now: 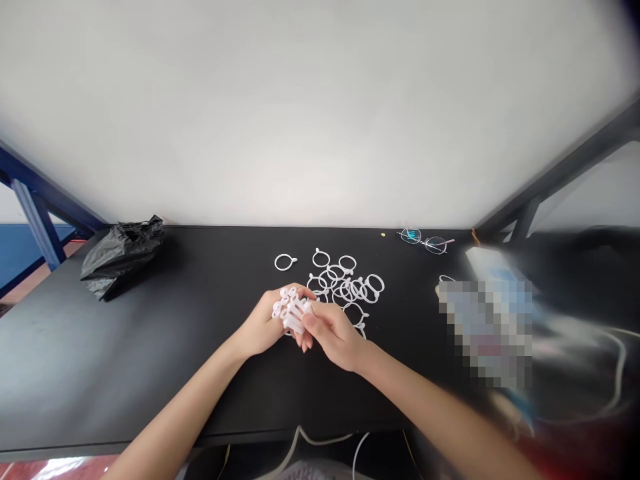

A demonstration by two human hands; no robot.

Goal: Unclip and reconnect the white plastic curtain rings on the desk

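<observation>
A bunch of white plastic rings (294, 315), each with a small eyelet, is gathered between my hands above the black table. My left hand (265, 323) curls around the bunch from the left, and the small eyelets poke out near its thumb. From the right, my right hand (337, 332) presses its thumb and fingers on the same bunch. Parts of the held rings are hidden by my fingers. Just beyond my hands, several loose white rings (345, 290) lie in an overlapping pile. One single ring (284, 262) rests apart at the pile's left.
On the black table (200, 280), a crumpled black plastic bag (123, 253) sits at the far left. Eyeglasses (423, 241) lie at the back right. A blurred, partly pixelated white and blue item (493, 267) is at the right. A pale wall stands behind.
</observation>
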